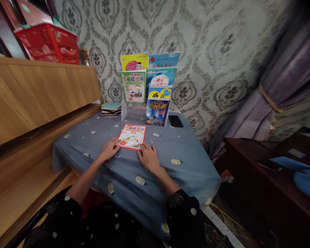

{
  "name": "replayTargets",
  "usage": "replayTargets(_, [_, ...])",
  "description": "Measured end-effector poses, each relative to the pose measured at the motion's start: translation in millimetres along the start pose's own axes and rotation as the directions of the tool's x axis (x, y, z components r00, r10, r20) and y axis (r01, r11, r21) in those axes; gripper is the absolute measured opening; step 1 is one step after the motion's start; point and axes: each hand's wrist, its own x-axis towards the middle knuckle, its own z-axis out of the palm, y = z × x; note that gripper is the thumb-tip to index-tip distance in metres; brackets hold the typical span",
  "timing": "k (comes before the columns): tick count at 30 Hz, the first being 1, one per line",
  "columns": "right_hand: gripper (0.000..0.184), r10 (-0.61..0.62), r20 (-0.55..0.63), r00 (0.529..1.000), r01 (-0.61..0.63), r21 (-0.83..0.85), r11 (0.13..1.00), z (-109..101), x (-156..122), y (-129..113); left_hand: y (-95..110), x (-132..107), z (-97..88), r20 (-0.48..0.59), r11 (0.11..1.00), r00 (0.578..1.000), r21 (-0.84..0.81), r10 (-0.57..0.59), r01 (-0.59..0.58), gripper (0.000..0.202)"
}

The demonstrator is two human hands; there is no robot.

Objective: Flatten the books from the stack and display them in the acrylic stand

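In front of the clear rack (134, 113), "画捉迷藏" is printed on the red-bordered book (131, 137); it is repeated on the green-bordered book (133, 90) in the rack's left side. In its right side, "小鲤鱼" is borne by the teal book (167, 74), "查理" by the dark-blue book (157, 113).

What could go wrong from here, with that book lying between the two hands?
Pushed forward, the red-bordered book might bump the clear stand behind it and jostle the upright books.

The tablecloth hangs over the front edge, so a sliding left hand or right hand could rumple it.

The uneven stack at the back left might slip if knocked.
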Motion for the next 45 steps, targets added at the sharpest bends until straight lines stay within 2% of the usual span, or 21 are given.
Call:
replayTargets(5, [0.047, -0.001, -0.004, 1.0, 0.001, 0.008, 1.0, -1, -1, 2, -2, 3, -1.4, 0.041, 1.0, 0.999, -0.015, 0.002, -0.001, 0.048])
replayTargets(9, [0.047, 0.003, 0.012, 1.0, -0.003, 0.009, 1.0, -5, -2, 1, -5, 16, -2.0, 0.113, 1.0, 0.993, 0.002, -0.012, 0.012, 0.052])
replayTargets(16, [0.047, 0.013, 0.02, 1.0, -0.013, 0.004, 1.0, -8, -2, 0, -10, 71, 10.5, 0.246, 0.996, 0.967, 0.079, -0.061, 0.043, 0.062])
replayTargets(23, [0.047, 0.002, 0.077, 0.997, -0.003, 0.01, 1.0, -9, 6, 9, -13, 124, 25.2, 0.248, 0.99, 0.965, 0.128, -0.087, 0.057, 0.061])
replayTargets(26, [0.045, 0.006, 0.118, 0.993, -0.007, 0.005, 1.0, -9, 27, 16, -12, 136, 30.2, 0.234, 0.991, 0.97, 0.131, -0.071, 0.041, 0.061])
replayTargets(30, [0.048, 0.078, 0.176, 0.981, -0.067, -0.067, 0.995, -7, 77, 23, -11, 141, 36.0, 0.217, 0.992, 0.975, 0.123, -0.038, 0.012, 0.061])
replayTargets(34, [0.049, 0.157, 0.166, 0.974, -0.136, -0.132, 0.982, 0, 133, 35, -14, 142, 43.2, 0.206, 0.994, 0.978, 0.1, 0.012, -0.033, 0.059])
replayTargets(37, [0.048, 0.196, 0.136, 0.971, -0.176, -0.148, 0.973, 9, 162, 48, -18, 144, 50.5, 0.182, 0.993, 0.98, 0.078, 0.075, -0.09, 0.057])
replayTargets(41, [0.049, 0.21, 0.063, 0.976, -0.198, -0.158, 0.967, 24, 175, 62, -21, 147, 58.3, 0.151, 0.987, 0.979, 0.053, 0.141, -0.15, 0.058])
replayTargets(45, [0.051, 0.185, 0.057, 0.981, -0.177, -0.115, 0.977, 32, 173, 74, -22, 148, 59.4, 0.157, 0.982, 0.97, 0.018, 0.185, -0.19, 0.062])
